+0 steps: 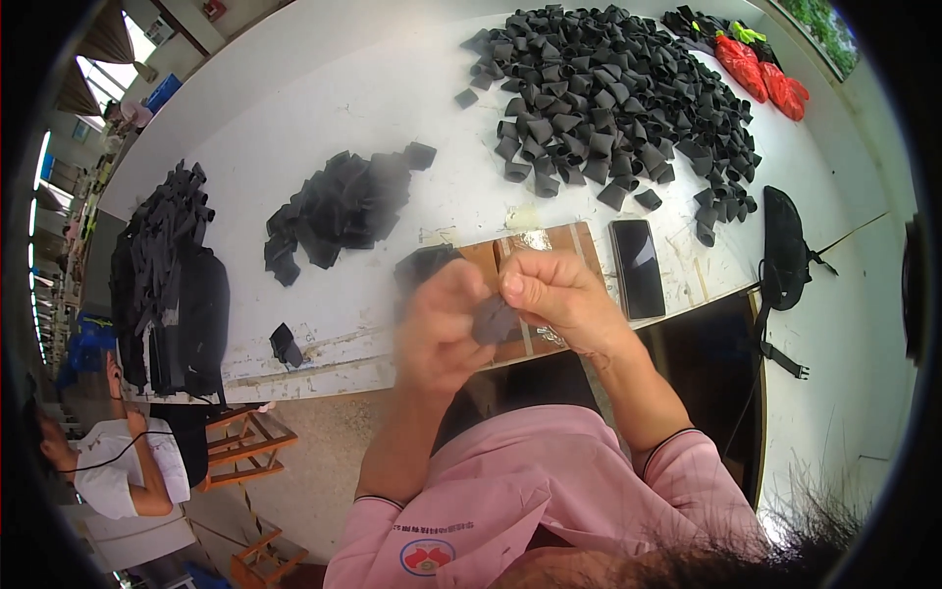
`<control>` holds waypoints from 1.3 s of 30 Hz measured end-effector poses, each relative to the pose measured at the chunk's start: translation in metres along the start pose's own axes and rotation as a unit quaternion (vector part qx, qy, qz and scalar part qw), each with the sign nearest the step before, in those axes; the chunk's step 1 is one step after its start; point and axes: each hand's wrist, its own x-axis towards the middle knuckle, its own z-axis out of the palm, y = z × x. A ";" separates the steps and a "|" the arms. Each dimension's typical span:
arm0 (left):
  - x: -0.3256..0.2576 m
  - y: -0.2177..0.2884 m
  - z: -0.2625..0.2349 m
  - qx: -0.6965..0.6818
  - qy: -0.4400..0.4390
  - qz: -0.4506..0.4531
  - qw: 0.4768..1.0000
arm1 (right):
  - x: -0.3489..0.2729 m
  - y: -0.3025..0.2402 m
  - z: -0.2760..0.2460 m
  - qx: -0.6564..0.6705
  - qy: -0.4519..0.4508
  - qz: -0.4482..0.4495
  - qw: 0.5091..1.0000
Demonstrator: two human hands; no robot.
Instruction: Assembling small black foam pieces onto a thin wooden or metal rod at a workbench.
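Note:
A small dark grey fabric piece (496, 322) is held between my two hands above the near edge of the white table. My right hand (561, 294) is closed, its thumb and forefinger pinching the top of the piece. My left hand (439, 324), smeared by motion, has its fingers curled against the piece's left side. Below them lies a brown wooden board (581, 243) with strips of tape on it. Just behind my left hand sits a small stack of dark fabric pieces (429, 261), partly hidden by that hand.
A large heap of black fabric loops (608, 108) covers the far right. Flat pieces (343, 206) lie mid-left, with more black fabric (167, 265) at the left end. A phone (638, 268), black pouch (782, 245) and red bags (741, 69) are right. Another person (132, 466) works left, near wooden stools (245, 447).

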 end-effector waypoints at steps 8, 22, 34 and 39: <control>0.022 0.002 -0.018 0.118 0.191 0.042 0.974 | 0.040 0.017 -0.036 0.001 -0.016 0.006 1.000; 0.033 -0.014 0.001 0.495 0.238 0.284 0.786 | 0.037 0.010 -0.038 -0.131 0.018 -0.032 0.991; 0.020 0.003 0.004 0.306 0.152 0.286 0.895 | 0.016 -0.008 -0.009 -0.452 0.127 -0.308 0.827; 0.017 -0.003 -0.007 0.348 0.181 0.285 0.875 | 0.014 -0.015 -0.007 -0.508 0.120 -0.345 0.780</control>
